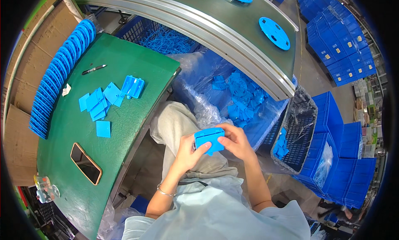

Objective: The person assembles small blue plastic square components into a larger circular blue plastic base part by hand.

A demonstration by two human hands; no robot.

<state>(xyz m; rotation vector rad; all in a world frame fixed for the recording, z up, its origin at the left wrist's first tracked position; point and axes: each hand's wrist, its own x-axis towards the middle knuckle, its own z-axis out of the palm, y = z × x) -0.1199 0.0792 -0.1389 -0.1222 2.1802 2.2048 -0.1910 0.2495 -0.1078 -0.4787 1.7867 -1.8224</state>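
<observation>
Above my lap I hold a blue plastic box-like part (211,137) between both hands. My left hand (189,152) grips its left side, the thumb pressed on the near face. On the right edge, my right hand (236,141) has its thumb on the face and its fingers behind. The part's far side and the fingers behind it are hidden. On the green table (137,65) to my left lie several flat blue plates (99,103) in a loose pile, with one square plate (103,129) apart. Beside them sits an open blue box part (133,86).
A long row of stacked blue discs (62,76) lines the table's far left. A pen (94,69) and a phone (86,163) lie there too. Ahead, a lined bin (243,100) holds blue parts below a conveyor (232,19) carrying blue discs (274,33). A black basket (297,132) stands right.
</observation>
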